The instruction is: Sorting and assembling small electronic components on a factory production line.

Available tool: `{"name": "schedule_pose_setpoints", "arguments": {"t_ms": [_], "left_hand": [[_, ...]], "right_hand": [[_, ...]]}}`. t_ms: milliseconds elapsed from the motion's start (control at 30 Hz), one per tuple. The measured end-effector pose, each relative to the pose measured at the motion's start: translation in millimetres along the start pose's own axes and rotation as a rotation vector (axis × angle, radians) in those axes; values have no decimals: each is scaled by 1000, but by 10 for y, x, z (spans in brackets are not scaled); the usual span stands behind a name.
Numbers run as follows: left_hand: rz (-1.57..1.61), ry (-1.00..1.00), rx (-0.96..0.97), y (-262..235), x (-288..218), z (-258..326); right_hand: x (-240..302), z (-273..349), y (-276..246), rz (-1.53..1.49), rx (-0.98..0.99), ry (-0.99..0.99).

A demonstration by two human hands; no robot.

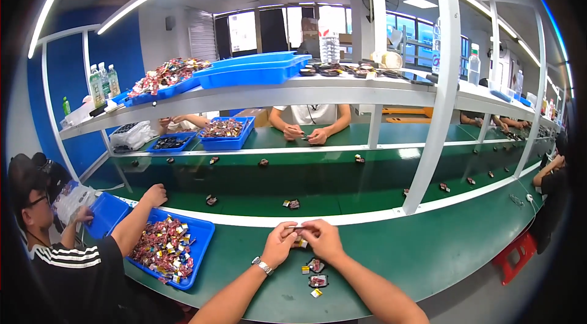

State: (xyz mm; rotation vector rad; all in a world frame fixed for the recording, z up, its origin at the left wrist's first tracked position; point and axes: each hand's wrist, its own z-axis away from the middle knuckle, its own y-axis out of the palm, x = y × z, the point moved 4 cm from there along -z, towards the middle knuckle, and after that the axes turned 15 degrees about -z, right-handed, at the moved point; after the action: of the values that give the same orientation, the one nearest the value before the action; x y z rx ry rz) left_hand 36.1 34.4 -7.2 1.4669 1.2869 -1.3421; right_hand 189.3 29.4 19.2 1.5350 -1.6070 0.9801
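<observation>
My left hand (279,245), with a watch on its wrist, and my right hand (324,241) meet just above the green table's near side. Both are closed, thumbs and fingertips pinching one small electronic part (299,239) with reddish and yellow-white bits. My fingers cover much of it, so its exact kind cannot be made out. Below my hands on the table lie two similar dark-rimmed parts, an upper one (316,264) and a lower one (318,282). Each has a yellow-and-white tab beside it, the nearest tab (316,293) lying lowest.
A blue tray (205,249) heaped with red-and-yellow parts stands left, where a co-worker's arm (134,226) reaches across. Beyond a white rail (244,220), a dark green belt (330,177) carries scattered parts. A white post (433,116) rises right; an overhead shelf (269,93) holds blue trays.
</observation>
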Motion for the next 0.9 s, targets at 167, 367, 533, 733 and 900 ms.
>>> {"name": "schedule_pose_setpoints", "arguments": {"t_ms": [167,367,533,733,900], "left_hand": [[-45,3,-100,-209,72,-97],[-73,-23,-117,-257,162,-116],[-152,-30,-120,-288,100,-68],[-45,-27,-98,-229,132,-176],[24,-108,-176,-392,162,-110]], "right_hand": [[-629,-747,-840,37,-365,154],[-588,-834,-950,989,-373,30],[-356,-828,180,725,-82,80],[-861,-961,184,710,-125,138],[-413,-599,-33,189,100,112]]}}
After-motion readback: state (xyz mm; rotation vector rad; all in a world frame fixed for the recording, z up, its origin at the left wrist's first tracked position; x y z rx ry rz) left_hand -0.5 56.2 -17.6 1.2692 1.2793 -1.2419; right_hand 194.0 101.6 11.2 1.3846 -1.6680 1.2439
